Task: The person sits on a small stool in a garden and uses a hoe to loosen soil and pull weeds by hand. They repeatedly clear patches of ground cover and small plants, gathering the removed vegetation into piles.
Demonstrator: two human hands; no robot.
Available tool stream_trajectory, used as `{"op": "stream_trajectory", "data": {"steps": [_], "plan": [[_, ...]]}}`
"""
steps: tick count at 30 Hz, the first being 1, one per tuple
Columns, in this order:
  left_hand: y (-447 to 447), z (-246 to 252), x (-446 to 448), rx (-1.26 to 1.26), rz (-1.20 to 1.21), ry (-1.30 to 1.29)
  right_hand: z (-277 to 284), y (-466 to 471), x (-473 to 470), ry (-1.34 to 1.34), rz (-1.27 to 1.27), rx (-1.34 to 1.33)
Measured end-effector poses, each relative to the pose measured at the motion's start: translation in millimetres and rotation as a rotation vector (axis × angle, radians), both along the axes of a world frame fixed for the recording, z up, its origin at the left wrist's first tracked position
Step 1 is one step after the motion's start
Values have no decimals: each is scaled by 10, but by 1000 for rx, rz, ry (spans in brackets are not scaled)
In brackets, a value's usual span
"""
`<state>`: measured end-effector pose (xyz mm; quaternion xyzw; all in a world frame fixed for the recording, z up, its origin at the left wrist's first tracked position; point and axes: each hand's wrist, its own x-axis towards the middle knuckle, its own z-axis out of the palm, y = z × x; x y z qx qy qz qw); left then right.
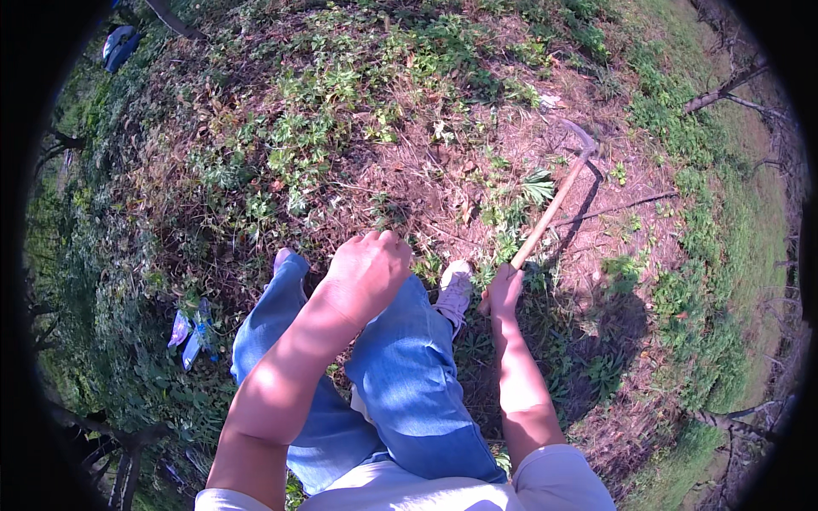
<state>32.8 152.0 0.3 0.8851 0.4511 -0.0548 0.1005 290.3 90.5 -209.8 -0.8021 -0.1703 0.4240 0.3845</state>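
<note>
My right hand (505,290) grips the wooden handle of a hand tool (551,211) low down, near its butt end. The tool slants away to the upper right, and its curved, pointed metal head (583,137) is at or just above the dry ground. Its shadow falls to the right of the handle. My left hand (372,268) is curled into a fist with its back towards me, in front of my knees. Nothing shows sticking out of it, though its palm side is hidden. Beyond it lies a patch of bare soil and dry stalks (428,175).
Leafy weeds (313,134) cover much of the ground. A thin stick (629,204) lies right of the handle. Plastic packages (195,335) lie to the left, and a dark blue and grey bag (120,48) at the far upper left. Bare branches (725,94) reach in from the right.
</note>
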Motion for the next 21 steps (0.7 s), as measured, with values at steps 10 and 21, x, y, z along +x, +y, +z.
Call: {"op": "stream_trajectory", "data": {"steps": [10,21], "plan": [[19,-50,18,48,-18,-10,-800,-873,-126,87,161,-69],[59,74,15,42,21,-40,-687,-772,-399,-217,505,-127]]}}
